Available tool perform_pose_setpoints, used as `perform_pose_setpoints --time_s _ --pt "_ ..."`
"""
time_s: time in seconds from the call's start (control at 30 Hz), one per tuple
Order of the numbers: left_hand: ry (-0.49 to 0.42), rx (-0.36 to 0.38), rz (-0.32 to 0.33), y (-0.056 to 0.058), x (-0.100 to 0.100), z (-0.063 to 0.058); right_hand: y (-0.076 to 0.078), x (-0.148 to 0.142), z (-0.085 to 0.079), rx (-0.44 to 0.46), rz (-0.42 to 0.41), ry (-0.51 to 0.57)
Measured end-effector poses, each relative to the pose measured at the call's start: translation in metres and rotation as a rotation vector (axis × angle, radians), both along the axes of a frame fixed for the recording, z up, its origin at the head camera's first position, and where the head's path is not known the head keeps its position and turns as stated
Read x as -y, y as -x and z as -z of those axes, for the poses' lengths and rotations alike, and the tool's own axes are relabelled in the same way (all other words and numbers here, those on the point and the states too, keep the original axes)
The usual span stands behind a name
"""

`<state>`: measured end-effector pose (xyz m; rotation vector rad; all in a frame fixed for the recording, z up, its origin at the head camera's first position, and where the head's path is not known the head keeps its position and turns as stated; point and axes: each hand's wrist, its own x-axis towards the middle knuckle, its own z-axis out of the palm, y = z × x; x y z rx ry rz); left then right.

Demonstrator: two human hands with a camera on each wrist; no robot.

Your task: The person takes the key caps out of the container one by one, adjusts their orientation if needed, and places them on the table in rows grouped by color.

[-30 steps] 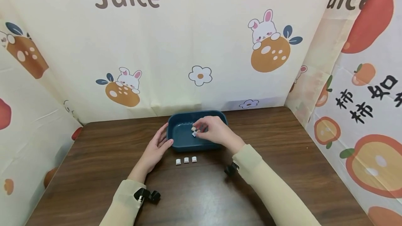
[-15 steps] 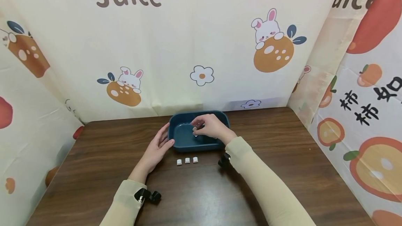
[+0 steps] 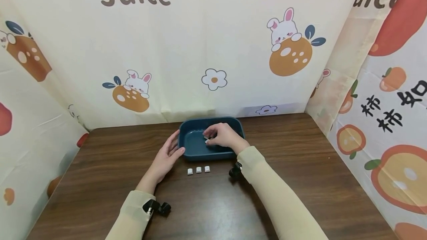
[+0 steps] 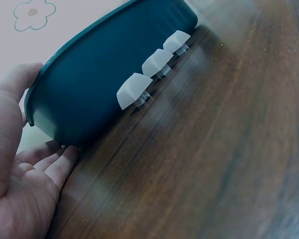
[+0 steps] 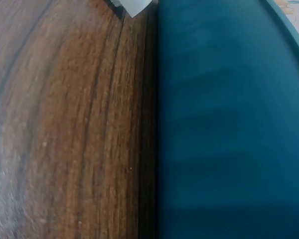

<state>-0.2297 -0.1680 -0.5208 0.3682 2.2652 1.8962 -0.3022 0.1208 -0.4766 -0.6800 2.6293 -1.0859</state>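
Against the left side of a dark blue plastic tray (image 3: pixel 197 156) rests my left hand (image 3: pixel 165 157). In the left wrist view its thumb (image 4: pixel 21 79) touches the tray's rim, while the relaxed fingers (image 4: pixel 65 164) touch the wall low down near the table. My right hand (image 3: pixel 225 136) reaches into the tray, fingers curled about small pale keycaps (image 3: pixel 207 141); the hand partly hides them. In front of the tray, three white keycaps (image 3: pixel 198 170) stand in a row on the table. The right wrist view shows the tray wall (image 5: pixel 229 124) and part of one keycap (image 5: pixel 134 6), but no fingers.
A brown wood-grain table (image 3: pixel 283 180) carries everything. Printed cloth (image 3: pixel 183 47) hangs behind the tray, and more cloth (image 3: pixel 377 121) hangs at the right. Each sleeve has a black wrist camera, one on the left (image 3: pixel 156 207) and one on the right (image 3: pixel 235 170).
My right hand has turned slightly, and its forearm has shifted left, while the fingers stay among the keycaps. The left hand still rests at the tray. The head view has shifted slightly.
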Motion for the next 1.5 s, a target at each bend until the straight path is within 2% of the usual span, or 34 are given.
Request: perform_pose_setpoints --time_s 0.4,0.7,1.2,1.5 --pt "0.0 -0.003 0.0 -0.0003 0.0006 0.0003 0.0025 0.0014 0.0041 0.02 -0.013 -0.097" --pt "-0.005 0.002 0.005 -0.0012 -0.0001 -0.0017 0.0036 0.0001 0.0051 0.041 -0.006 -0.097" --pt "-0.008 0.004 0.008 -0.0002 0.0 -0.0008 0.0044 -0.0009 0.0035 0.018 -0.045 -0.089" --pt "-0.006 0.019 -0.002 -0.001 -0.0005 -0.0021 0.0042 -0.001 0.0046 -0.042 -0.088 -0.064"
